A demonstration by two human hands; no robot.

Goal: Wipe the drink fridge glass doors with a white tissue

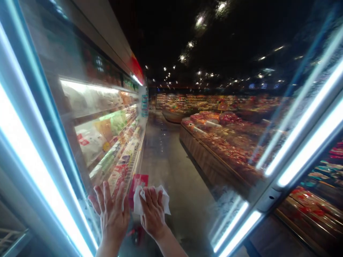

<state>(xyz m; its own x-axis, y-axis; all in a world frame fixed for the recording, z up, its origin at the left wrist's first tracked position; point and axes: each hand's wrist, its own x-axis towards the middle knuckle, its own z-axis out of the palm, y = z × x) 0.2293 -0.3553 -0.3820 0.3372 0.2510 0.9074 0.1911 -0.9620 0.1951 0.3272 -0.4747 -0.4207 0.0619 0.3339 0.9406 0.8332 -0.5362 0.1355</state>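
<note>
My left hand [112, 210] lies flat with fingers spread against a glass door [171, 150] of a refrigerated case. Beside it, my right hand [153, 214] presses a white cloth [139, 203] against the same glass, fingers laid over the cloth. The two hands are close together near the bottom of the pane. Through the glass a shop aisle shows.
Bright light strips [32, 167] frame the door on the left, and more light strips [302, 139] run on the right. Behind the glass are chilled shelves of packaged goods [107, 142], a grey floor [166, 164] and long wooden display bins of produce [222, 146].
</note>
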